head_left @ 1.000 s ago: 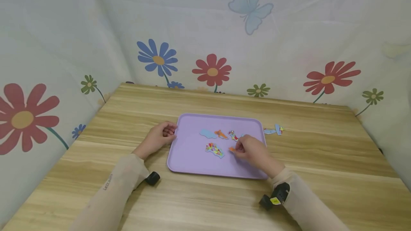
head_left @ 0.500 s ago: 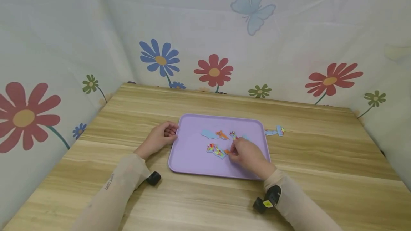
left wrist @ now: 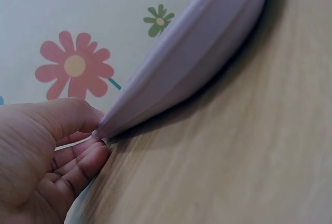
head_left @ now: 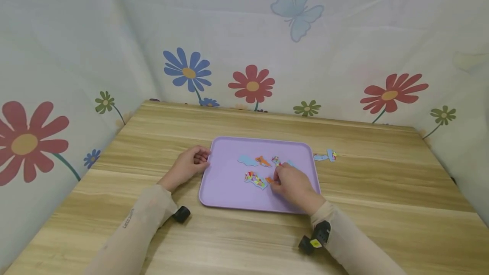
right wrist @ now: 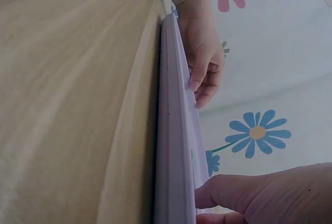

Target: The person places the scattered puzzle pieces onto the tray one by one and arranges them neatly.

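Note:
A lilac tray [head_left: 225, 192] lies on the table. At its left rim, my left hand [head_left: 185, 165] pinches the edge; the left wrist view has the thumb [left wrist: 78, 117] above the rim and fingers below. Over the tray's right half, my right hand [head_left: 296, 183] pinches a small orange flat cut-out piece [head_left: 269, 180], mostly covered by the fingers. Just left of it lies a multicoloured cut-out [head_left: 255, 180]. Behind them are a light blue piece [head_left: 248, 160], an orange piece [head_left: 263, 161] and a patterned piece [head_left: 275, 160]. Another pale blue piece [head_left: 292, 163] is partly hidden by the right hand.
Light blue cut-outs with coloured bits [head_left: 331, 155] lie on the wooden table [head_left: 244, 241] just right of the tray. A flower-printed cloth [head_left: 229, 29] hangs behind and beside the table.
My right hand has shifted a little left with the orange piece, bringing it close to the multicoloured cut-out. In the last half second it has hardly moved. The left hand stays at the rim.

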Available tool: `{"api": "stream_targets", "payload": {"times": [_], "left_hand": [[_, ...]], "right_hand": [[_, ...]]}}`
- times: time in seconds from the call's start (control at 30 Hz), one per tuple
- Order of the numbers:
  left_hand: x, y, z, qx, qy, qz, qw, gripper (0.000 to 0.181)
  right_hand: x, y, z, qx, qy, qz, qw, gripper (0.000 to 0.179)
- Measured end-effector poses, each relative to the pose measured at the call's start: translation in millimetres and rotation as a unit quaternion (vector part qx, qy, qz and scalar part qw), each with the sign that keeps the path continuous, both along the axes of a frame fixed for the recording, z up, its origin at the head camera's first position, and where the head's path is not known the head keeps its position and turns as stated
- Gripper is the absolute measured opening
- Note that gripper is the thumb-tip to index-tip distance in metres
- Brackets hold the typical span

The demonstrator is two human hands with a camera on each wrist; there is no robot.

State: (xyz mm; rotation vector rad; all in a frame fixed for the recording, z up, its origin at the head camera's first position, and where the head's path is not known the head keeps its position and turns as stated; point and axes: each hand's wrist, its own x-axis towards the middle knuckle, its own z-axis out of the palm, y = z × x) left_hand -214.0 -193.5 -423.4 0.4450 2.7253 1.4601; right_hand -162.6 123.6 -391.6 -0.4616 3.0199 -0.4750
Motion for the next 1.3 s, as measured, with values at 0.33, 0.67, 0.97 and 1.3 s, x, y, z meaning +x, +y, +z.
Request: {"api": "stream_targets", "payload": {"times": [0.33, 0.67, 0.97, 1.3], "left_hand": [[-2.2, 1.1, 1.3, -0.009, -0.004, 0.002, 1.0, 0.032], [-5.1, 0.2, -1.9, -0.008, -0.007, 0.007, 0.9999, 0.034], [-5.6, -2.3, -4.5, 0.002, -0.024, 0.009, 0.9997, 0.036], [-6.2, -2.3, -4.1, -0.004, -0.023, 0.004, 0.9997, 0.034]], "right_hand": [[-1.2, 5.9, 6.0, -0.011, 0.007, 0.011, 0.9999, 0.018], [-7.3, 26.9, 11.2, -0.065, 0.037, 0.028, 0.9969, 0.013], [-15.9, 48.7, 14.5, -0.096, 0.03, 0.039, 0.9942, 0.012], [-27.4, 78.9, 16.7, -0.102, 0.06, 0.028, 0.9926, 0.013]]}}
